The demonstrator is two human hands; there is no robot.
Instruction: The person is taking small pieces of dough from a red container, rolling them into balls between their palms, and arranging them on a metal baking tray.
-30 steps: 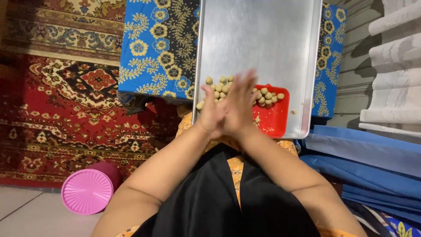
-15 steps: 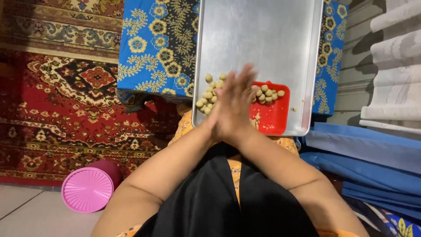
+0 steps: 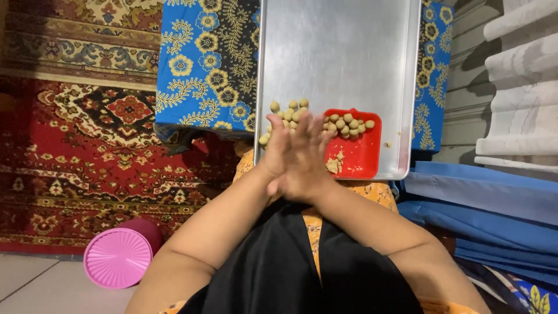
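With palms pressed flat together, the left hand point(image 3: 279, 157) and right hand point(image 3: 314, 160) meet just at the near edge of the metal tray point(image 3: 343, 52); whether a piece of dough sits between them cannot be told, since nothing shows in the seam. Fingers point away from the body, over the dough balls point(image 3: 289, 110). Judgement: rolling done well wants even, light palm pressure and small circular strokes, so the ball comes out round like the others. Finished balls lie just beyond the fingertips, some on bare tray, some in the red dish point(image 3: 360, 154) to the right. Blue floral cloth point(image 3: 203, 64) underlies the tray; pink lidded container point(image 3: 116, 257) stands well apart, lower left.
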